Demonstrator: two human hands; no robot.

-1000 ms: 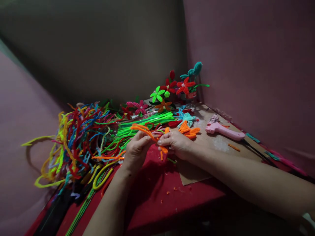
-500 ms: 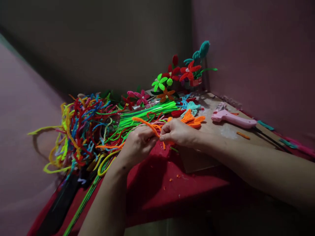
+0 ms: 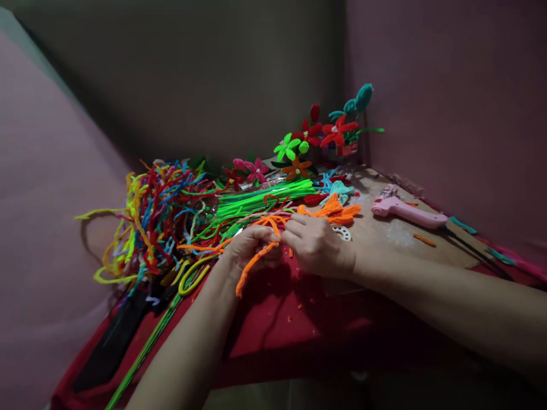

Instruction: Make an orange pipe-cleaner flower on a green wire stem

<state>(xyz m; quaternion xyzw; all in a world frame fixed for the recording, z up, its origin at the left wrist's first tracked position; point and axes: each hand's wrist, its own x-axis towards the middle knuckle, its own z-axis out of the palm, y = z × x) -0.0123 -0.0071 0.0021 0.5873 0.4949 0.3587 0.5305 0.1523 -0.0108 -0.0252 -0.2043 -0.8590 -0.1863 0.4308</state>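
Note:
An orange fuzzy stem [image 3: 255, 265] hangs down and to the left from between my two hands, its free end over the red cloth. My left hand [image 3: 255, 246] pinches it near the top, fingers closed. Right beside it, my right hand [image 3: 314, 242] is closed on the same stem, its fingertips almost touching the left ones. Orange petal-like pieces [image 3: 337, 210] lie just behind my right hand. Green fuzzy stems [image 3: 265, 199] are bundled behind the hands.
A tangled multicoloured stem pile [image 3: 156, 210] fills the left. Fuzzy flowers [image 3: 299, 139] stand at the back. On the board [image 3: 444, 247] at right lies a pink glue gun [image 3: 408, 210] with a cord. A black object [image 3: 111, 341] and thin green stems [image 3: 149, 344] are front left.
The orange stem's free end has swung from pointing up and left to hanging down and left. My right hand has turned and lowered slightly. The whole view has shifted a little.

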